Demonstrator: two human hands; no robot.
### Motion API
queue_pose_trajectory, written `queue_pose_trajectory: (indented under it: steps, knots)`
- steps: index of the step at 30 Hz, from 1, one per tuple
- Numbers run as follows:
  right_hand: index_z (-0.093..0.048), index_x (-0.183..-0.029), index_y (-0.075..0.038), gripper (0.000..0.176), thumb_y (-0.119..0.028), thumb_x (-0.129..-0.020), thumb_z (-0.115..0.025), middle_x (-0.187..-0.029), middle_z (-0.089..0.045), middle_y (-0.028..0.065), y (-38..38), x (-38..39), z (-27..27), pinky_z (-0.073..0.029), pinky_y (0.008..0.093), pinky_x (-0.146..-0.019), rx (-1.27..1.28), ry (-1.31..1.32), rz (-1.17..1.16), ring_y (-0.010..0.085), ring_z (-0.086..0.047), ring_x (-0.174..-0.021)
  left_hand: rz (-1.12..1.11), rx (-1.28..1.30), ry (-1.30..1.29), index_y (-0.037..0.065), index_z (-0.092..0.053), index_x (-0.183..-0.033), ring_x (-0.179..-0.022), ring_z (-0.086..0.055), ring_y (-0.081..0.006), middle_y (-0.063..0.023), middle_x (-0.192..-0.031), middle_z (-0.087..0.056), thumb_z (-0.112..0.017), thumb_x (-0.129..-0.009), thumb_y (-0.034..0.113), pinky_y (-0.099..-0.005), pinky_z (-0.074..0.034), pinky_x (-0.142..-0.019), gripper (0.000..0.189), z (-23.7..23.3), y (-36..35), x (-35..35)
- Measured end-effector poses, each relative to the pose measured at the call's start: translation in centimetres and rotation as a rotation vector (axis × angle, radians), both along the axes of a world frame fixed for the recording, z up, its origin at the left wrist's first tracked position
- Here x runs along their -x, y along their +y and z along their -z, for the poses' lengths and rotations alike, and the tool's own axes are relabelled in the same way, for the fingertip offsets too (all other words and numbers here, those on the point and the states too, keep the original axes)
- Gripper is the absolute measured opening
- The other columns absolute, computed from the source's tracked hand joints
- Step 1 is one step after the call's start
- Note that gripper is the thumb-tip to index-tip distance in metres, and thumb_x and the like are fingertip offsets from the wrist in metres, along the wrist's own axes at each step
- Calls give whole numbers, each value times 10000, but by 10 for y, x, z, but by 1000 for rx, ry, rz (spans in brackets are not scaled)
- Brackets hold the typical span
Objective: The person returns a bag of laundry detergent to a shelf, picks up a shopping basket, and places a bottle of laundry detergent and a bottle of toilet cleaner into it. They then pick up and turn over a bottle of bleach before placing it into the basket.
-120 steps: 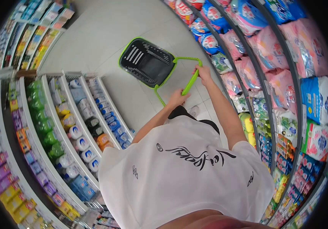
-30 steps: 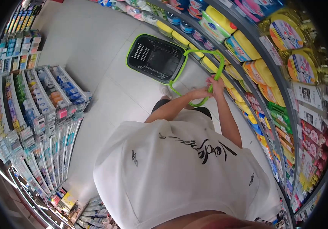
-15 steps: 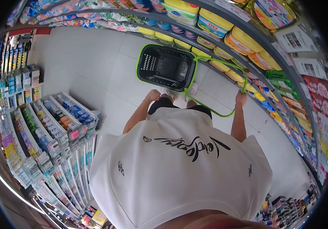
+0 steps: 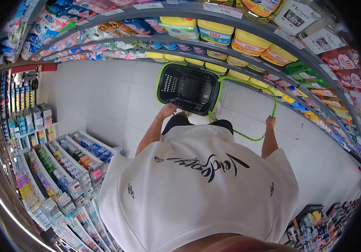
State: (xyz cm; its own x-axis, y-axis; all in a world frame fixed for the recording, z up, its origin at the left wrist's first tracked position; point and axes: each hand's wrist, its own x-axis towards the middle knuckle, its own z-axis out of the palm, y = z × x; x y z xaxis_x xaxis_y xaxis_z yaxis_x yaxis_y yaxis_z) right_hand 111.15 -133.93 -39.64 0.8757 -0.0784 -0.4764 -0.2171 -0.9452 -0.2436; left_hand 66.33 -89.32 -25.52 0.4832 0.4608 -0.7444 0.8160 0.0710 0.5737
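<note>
A black shopping basket with perforated sides and a bright green rim is in front of my feet, tipped so that its inside faces me. From its right side a long green handle loops out. My right hand is closed around that handle, arm lowered at my right side. My left hand hangs by my left thigh with curled fingers, overlapping the basket's near left rim in this view. No object shows in it.
Shelves ahead and to the right carry yellow-lidded tubs, bagged goods and bottles. A low display rack of small packages stands at the left. Grey floor tiles run between them. More goods are behind me at the right.
The view has tilted, so shelves and basket sit lower in it. My left hand now overlaps the basket rim, where before it was apart. My right hand keeps its grip on the handle.
</note>
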Motion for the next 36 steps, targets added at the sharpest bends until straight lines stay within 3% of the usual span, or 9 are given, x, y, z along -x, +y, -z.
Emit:
queue_pose_trajectory:
  steps: [7,10,12,15,21,23,26,31,36]
  knots:
    - [-444,-1155,66,631,-394,-769,-636,-1127,-562,285,16,47,-26,-454,463,-905,23,-15,81,409,-557,-1052,178,69,-57,-15,-626,-793,-641,-625,-217,-130,-749,-635,-487,-785,196,-350,-485,-572,253,32,42,24]
    - [-359,-1246,50,750,-414,-738,-656,-1189,-530,272,42,67,-57,-440,445,-938,124,30,76,402,-529,-1102,813,-81,-210,10,-620,-829,-593,-640,-187,-120,-756,-645,-458,-769,158,-332,-491,-460,227,88,85,53]
    - [-292,-1317,18,803,-390,-717,-639,-1192,-537,251,66,91,-74,-428,440,-959,240,-25,213,388,-542,-1095,402,116,59,-13,-622,-818,-604,-651,-193,-120,-792,-670,-483,-826,233,-312,-493,-479,283,60,93,47]
    - [-504,-1142,23,568,-334,-723,-648,-1113,-579,228,90,120,-60,-453,445,-913,201,-147,265,381,-570,-1029,360,23,2,-2,-654,-802,-603,-645,-190,-128,-735,-657,-546,-758,195,-321,-500,-527,228,46,126,36]
    - [-670,-908,-3,337,-306,-779,-595,-986,-637,233,164,202,-51,-467,426,-862,-35,125,-496,333,-609,-968,331,-76,-205,21,-597,-914,-661,-624,-183,-91,-727,-630,-539,-799,148,-330,-492,-607,181,21,190,-14]
    - [-685,-833,-25,254,-257,-789,-589,-882,-662,193,170,227,28,-500,409,-782,-58,-77,-1093,283,-644,-867,244,-139,-325,-1,-592,-949,-643,-623,-169,-96,-740,-641,-555,-819,158,-317,-493,-601,209,11,202,-26]
    - [-687,-857,-49,238,-243,-771,-579,-800,-664,147,233,281,-2,-519,399,-742,-249,363,-747,246,-654,-787,166,-84,-478,-12,-583,-1007,-663,-623,-155,-95,-822,-655,-557,-860,104,-279,-493,-602,189,2,213,-33]
    - [-697,-936,-57,392,-380,-732,-611,-921,-667,188,290,324,-50,-483,406,-845,-149,273,-586,345,-634,-892,131,-43,-602,-16,-577,-1015,-666,-616,-139,-95,-826,-654,-540,-871,66,-265,-492,-610,170,-26,216,-35]
    - [-662,-884,12,338,-305,-787,-594,-801,-670,152,280,288,-55,-528,379,-626,-361,406,-368,256,-648,-681,131,-197,-727,-11,-571,-1029,-664,-605,-131,-89,-815,-654,-530,-871,49,-260,-488,-625,174,-77,228,-34]
